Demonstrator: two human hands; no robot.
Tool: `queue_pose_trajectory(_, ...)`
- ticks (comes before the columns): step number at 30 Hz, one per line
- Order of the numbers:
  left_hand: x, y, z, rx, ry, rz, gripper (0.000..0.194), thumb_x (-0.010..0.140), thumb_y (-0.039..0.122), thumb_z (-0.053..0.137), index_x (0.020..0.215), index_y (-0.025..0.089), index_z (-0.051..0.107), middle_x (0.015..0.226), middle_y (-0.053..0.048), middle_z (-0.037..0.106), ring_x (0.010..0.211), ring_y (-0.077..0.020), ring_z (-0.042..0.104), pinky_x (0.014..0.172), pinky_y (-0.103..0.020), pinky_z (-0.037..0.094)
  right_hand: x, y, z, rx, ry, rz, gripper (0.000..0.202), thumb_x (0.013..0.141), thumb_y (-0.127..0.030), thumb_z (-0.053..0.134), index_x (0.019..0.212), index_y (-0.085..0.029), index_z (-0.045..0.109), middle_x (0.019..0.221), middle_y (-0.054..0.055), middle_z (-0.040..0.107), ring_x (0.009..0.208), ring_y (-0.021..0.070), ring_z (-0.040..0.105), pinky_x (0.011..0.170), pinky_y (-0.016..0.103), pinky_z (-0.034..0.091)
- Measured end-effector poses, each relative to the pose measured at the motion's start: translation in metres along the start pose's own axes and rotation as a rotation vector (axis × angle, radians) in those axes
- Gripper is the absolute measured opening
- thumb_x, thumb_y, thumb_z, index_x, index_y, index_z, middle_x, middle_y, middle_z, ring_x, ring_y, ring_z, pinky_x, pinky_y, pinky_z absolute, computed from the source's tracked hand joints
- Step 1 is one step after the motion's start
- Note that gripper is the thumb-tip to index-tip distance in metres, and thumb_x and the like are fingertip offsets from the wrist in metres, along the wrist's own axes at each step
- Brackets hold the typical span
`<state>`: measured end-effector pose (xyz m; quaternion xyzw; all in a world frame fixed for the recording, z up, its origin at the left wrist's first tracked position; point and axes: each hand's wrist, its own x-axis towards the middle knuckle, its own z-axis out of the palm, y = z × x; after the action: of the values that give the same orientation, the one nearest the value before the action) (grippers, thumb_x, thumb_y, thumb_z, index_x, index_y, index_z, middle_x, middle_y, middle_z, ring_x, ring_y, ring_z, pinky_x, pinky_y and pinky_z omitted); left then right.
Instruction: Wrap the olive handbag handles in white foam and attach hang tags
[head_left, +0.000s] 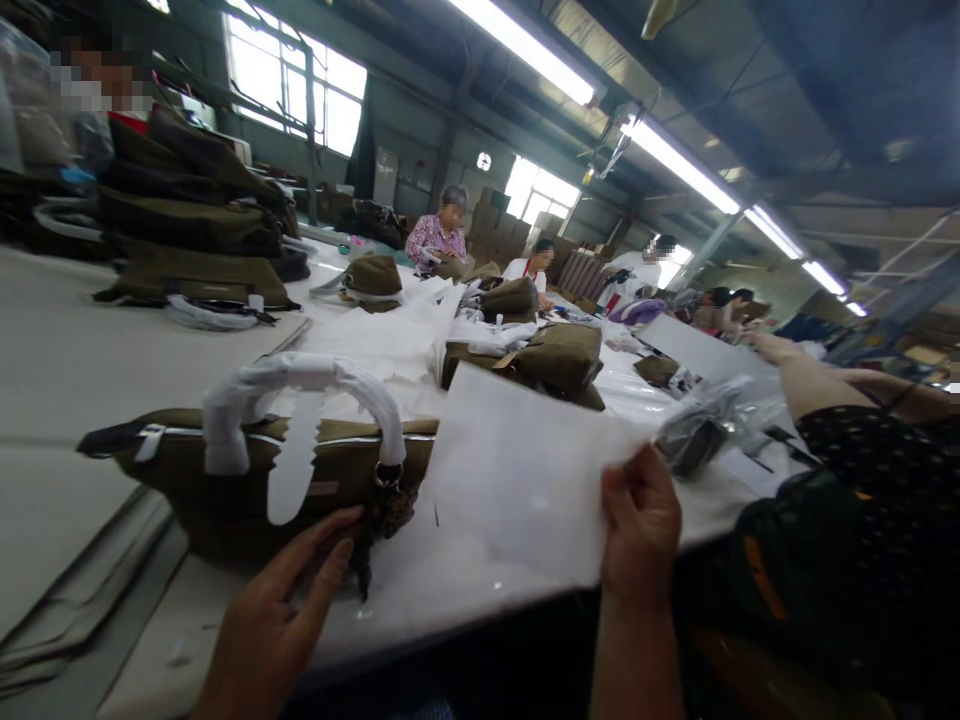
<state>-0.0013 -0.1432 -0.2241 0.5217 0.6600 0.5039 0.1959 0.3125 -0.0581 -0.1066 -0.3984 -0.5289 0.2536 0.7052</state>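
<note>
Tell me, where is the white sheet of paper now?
The white sheet of paper is at centre in the head view, gripped by the right hand, just right of the olive handbag.

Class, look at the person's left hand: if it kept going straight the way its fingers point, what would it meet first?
The left hand points up and to the right, at the olive handbag. Its fingertips already seem to touch the bag's lower edge near the handle ring, though depth is unclear.

Bare tabletop (pixel 67 370) lies open left of the olive bag (pixel 247 480). Behind it, stacked bags (pixel 191 225) and more bags (pixel 540 360) crowd the middle. A co-worker's arm (pixel 817 385) blocks the right side.
</note>
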Motion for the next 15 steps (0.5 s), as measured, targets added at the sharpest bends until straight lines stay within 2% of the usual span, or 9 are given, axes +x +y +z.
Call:
queue_pose_trajectory(2,0.001,0.005,0.001,-0.021,-0.017,-0.010,0.048,0.090,0.066,0.060,0.121,0.033,0.076,0.123,0.000,0.079,0.120,-0.0292,0.073,0.107,-0.040,0.057,-0.011,-0.004,-0.028,0.114,-0.300,0.256,0.030,0.084,-0.050,0.082,0.094,-0.023,0.073,0.075,0.001,0.065,0.054,0.0139,0.056,0.050,0.025,0.046)
queue_pose_trajectory(4,0.003,0.011,0.001,-0.045,-0.024,-0.031,0.051,0.088,0.067,0.061,0.119,0.029,0.077,0.121,-0.002,0.080,0.118,-0.0300,0.074,0.107,-0.041,0.057,-0.017,0.002,-0.035,0.153,-0.595,0.419,0.035,0.081,-0.054,0.084,0.079,-0.021,0.073,0.070,0.002,0.065,0.055,0.0154,0.058,0.050,0.026,0.048)
queue_pose_trajectory(6,0.004,0.016,0.001,-0.062,-0.029,-0.050,0.055,0.086,0.068,0.062,0.118,0.027,0.077,0.121,-0.004,0.080,0.117,-0.0310,0.074,0.107,-0.041,0.057,-0.022,0.013,-0.020,0.100,-0.836,0.424,0.032,0.082,-0.050,0.085,0.080,-0.019,0.076,0.089,0.007,0.074,0.077,0.0209,0.071,0.067,0.031,0.058)
queue_pose_trajectory(7,0.004,0.018,0.001,-0.066,-0.030,-0.058,0.056,0.085,0.069,0.062,0.118,0.026,0.077,0.122,-0.005,0.079,0.117,-0.0312,0.074,0.107,-0.041,0.057,-0.025,0.020,-0.006,0.054,-0.930,0.386,0.028,0.085,-0.047,0.083,0.085,-0.019,0.078,0.109,0.010,0.076,0.098,0.0244,0.073,0.084,0.035,0.059)
queue_pose_trajectory(8,0.005,0.020,0.000,-0.067,-0.031,-0.063,0.056,0.085,0.069,0.062,0.118,0.026,0.077,0.122,-0.005,0.079,0.116,-0.0311,0.074,0.107,-0.041,0.057,-0.030,0.027,0.009,0.016,-0.995,0.336,0.023,0.088,-0.043,0.081,0.087,-0.020,0.079,0.128,0.011,0.072,0.118,0.0268,0.069,0.100,0.039,0.055)
queue_pose_trajectory(9,0.005,0.021,0.000,-0.065,-0.033,-0.070,0.057,0.085,0.069,0.062,0.119,0.026,0.077,0.123,-0.005,0.079,0.116,-0.0308,0.074,0.107,-0.041,0.057,-0.035,0.034,0.026,-0.010,-1.015,0.294,0.020,0.089,-0.039,0.079,0.085,-0.020,0.078,0.138,0.011,0.067,0.127,0.0271,0.064,0.108,0.041,0.051)
queue_pose_trajectory(11,0.004,0.023,0.000,-0.072,-0.044,-0.092,0.058,0.086,0.069,0.062,0.122,0.026,0.076,0.120,-0.005,0.080,0.111,-0.0301,0.076,0.102,-0.039,0.060,-0.049,0.046,0.058,-0.052,-0.978,0.217,0.013,0.089,-0.031,0.079,0.081,-0.020,0.078,0.142,0.009,0.065,0.131,0.0258,0.062,0.113,0.041,0.047)
queue_pose_trajectory(13,0.004,0.025,0.000,-0.088,-0.046,-0.110,0.059,0.087,0.069,0.062,0.124,0.025,0.075,0.117,-0.006,0.081,0.105,-0.0297,0.078,0.094,-0.036,0.064,-0.064,0.052,0.081,-0.094,-0.882,0.172,0.002,0.086,-0.022,0.081,0.087,-0.021,0.080,0.137,0.009,0.067,0.127,0.0244,0.065,0.108,0.037,0.051)
queue_pose_trajectory(15,0.006,0.025,0.000,-0.105,-0.045,-0.115,0.059,0.086,0.069,0.063,0.123,0.024,0.076,0.114,-0.007,0.082,0.103,-0.0299,0.079,0.092,-0.036,0.064,-0.078,0.052,0.093,-0.107,-0.786,0.154,0.011,0.086,-0.015,0.079,0.095,-0.021,0.082,0.122,0.008,0.074,0.114,0.0222,0.070,0.098,0.032,0.056)
